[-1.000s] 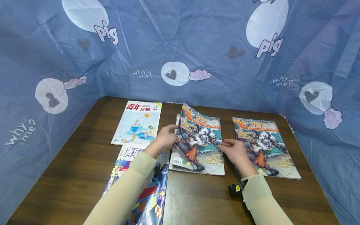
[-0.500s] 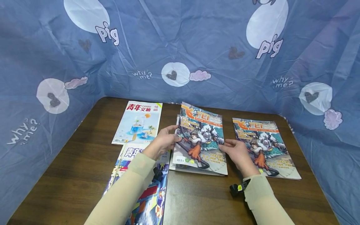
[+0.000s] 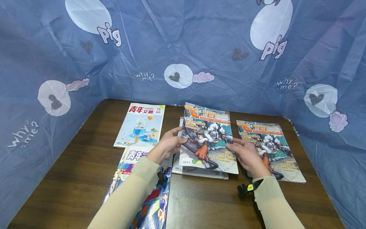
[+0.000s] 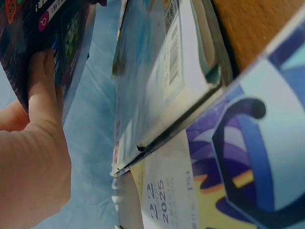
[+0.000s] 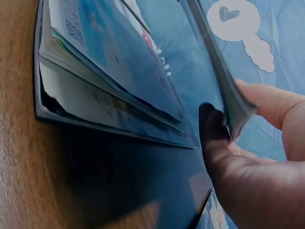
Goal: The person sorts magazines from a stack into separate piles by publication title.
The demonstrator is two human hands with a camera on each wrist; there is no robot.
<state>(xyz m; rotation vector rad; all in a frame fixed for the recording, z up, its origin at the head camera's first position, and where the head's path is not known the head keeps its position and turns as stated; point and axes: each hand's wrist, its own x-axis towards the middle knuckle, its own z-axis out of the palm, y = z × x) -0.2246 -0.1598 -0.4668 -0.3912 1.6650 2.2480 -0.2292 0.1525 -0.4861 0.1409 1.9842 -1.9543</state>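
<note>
A magazine with orange FEI lettering [image 3: 210, 140] is raised off the pile at the middle of the table, its cover facing up. My left hand [image 3: 168, 144] pinches its left edge, and my right hand [image 3: 247, 156] pinches the right edge. In the left wrist view, the left hand [image 4: 43, 148] has fingers on the dark back cover [image 4: 71, 47]. From the right wrist, the right hand [image 5: 267, 176] holds the magazine's edge [image 5: 221, 81] between thumb and fingers. Below, mostly covered, lies a pale magazine [image 3: 200, 174]. It appears with bent page corners in the right wrist view.
A matching FEI magazine [image 3: 281, 156] lies at the right of the wooden table [image 3: 206, 206]. To the left are a white magazine [image 3: 140, 125] and a colourful one [image 3: 157, 203] under my left forearm. A blue printed cloth [image 3: 220, 41] hangs behind and at both sides.
The FEI magazine has come up off the pale one and shifted slightly right and back, its curled left side now flatter. My right hand has moved a little right with it.
</note>
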